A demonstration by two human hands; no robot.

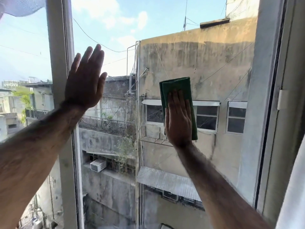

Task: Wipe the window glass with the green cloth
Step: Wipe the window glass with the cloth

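The window glass (125,30) fills the middle of the view, with sky and old buildings behind it. My right hand (179,119) lies flat on the folded green cloth (177,85) and presses it against the pane right of centre. The cloth's top edge sticks out above my fingertips, and a strip shows along the right of my palm. My left hand (85,81) is flat with fingers straight and holds nothing. It rests at the pane's left edge, partly over the white vertical frame bar (57,52).
A second pane (23,47) lies left of the frame bar. The white right-hand frame (267,80) carries a small white fitting (281,100). A pale curtain edge (290,195) hangs at the lower right. Netting (21,5) shows at the top left.
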